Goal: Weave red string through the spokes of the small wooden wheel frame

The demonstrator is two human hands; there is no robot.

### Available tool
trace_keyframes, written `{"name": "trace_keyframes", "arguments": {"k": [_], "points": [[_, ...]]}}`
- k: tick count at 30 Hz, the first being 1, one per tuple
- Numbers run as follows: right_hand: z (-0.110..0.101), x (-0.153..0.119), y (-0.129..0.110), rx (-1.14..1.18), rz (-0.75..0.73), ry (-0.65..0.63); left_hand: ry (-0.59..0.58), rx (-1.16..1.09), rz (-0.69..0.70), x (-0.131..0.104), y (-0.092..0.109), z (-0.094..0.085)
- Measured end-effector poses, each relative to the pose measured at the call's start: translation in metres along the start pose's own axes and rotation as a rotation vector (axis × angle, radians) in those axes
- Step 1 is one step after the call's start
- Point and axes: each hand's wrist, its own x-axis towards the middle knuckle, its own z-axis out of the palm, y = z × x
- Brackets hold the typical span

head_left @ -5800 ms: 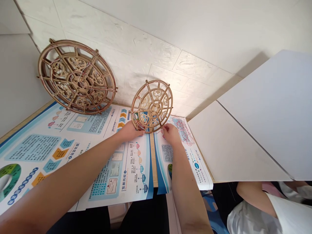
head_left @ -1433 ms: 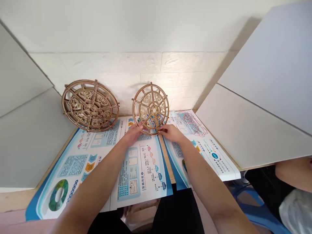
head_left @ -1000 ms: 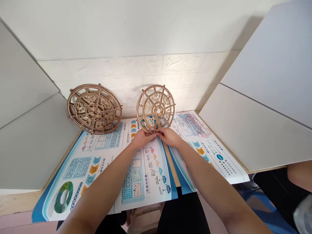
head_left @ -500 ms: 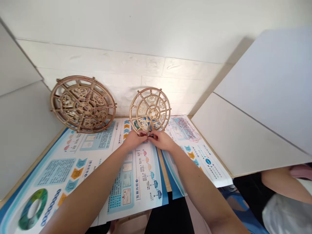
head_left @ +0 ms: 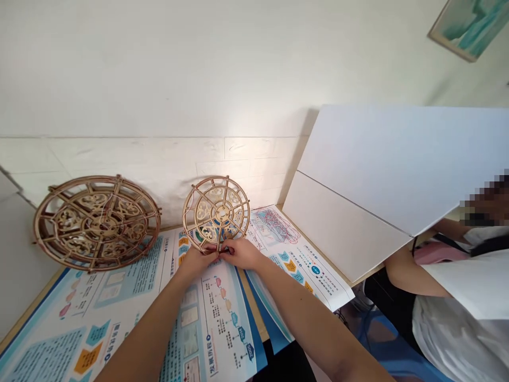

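Observation:
A round gold-brown openwork frame (head_left: 221,213), spoked like a wheel with scroll ornaments, stands tilted up near the wall. Thin wire runs along parts of it. At its lower rim my left hand (head_left: 199,263) is closed, thumb and fingers pinching the edge. My right hand (head_left: 242,254) pinches the same rim just to the right, its fingertips close to those of the left. Whatever small piece may lie between the fingertips is too small to make out. Further left, a stack of larger frames of like pattern (head_left: 105,220) leans by the wall.
Printed poster sheets (head_left: 139,302) cover the table. A tangle of thin red wires (head_left: 278,227) lies on the right sheet. White partition panels (head_left: 342,228) stand at the right, with another person's arm (head_left: 409,276) beyond them. A picture (head_left: 461,29) hangs upper right.
My view has turned up and to the right, so the frames sit lower and further left in it. Both hands remain at the small frame's lower rim.

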Motion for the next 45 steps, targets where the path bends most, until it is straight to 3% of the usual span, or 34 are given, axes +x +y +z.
{"name": "trace_keyframes", "arguments": {"k": [6, 13, 22, 25, 30, 32, 35, 39, 45], "points": [[-0.001, -0.001, -0.003, 0.0, 0.027, -0.001, -0.017, -0.054, 0.013, 0.001, -0.003, 0.002], [0.002, -0.001, -0.002, -0.07, 0.044, 0.015, -0.015, 0.006, -0.003, -0.004, 0.008, 0.002], [-0.02, -0.008, 0.011, 0.22, -0.052, -0.103, 0.029, -0.003, 0.028, -0.004, 0.003, 0.0], [-0.029, -0.01, 0.02, 0.232, -0.017, -0.044, 0.04, 0.003, -0.007, -0.006, 0.006, -0.001], [-0.035, -0.007, 0.035, 0.222, 0.102, 0.16, 0.062, 0.012, -0.06, -0.007, 0.01, -0.001], [-0.037, -0.006, 0.037, 0.297, 0.172, 0.18, 0.063, 0.002, -0.073, -0.007, 0.01, -0.001], [-0.042, -0.007, 0.035, 0.535, 0.247, 0.108, 0.057, -0.009, -0.077, -0.007, 0.01, -0.001], [-0.051, -0.01, 0.033, 0.802, 0.206, 0.01, 0.035, -0.052, -0.066, -0.009, 0.01, -0.001], [-0.047, -0.005, 0.048, 0.957, 0.174, 0.331, 0.029, -0.065, -0.078, -0.012, 0.012, -0.002]]}}
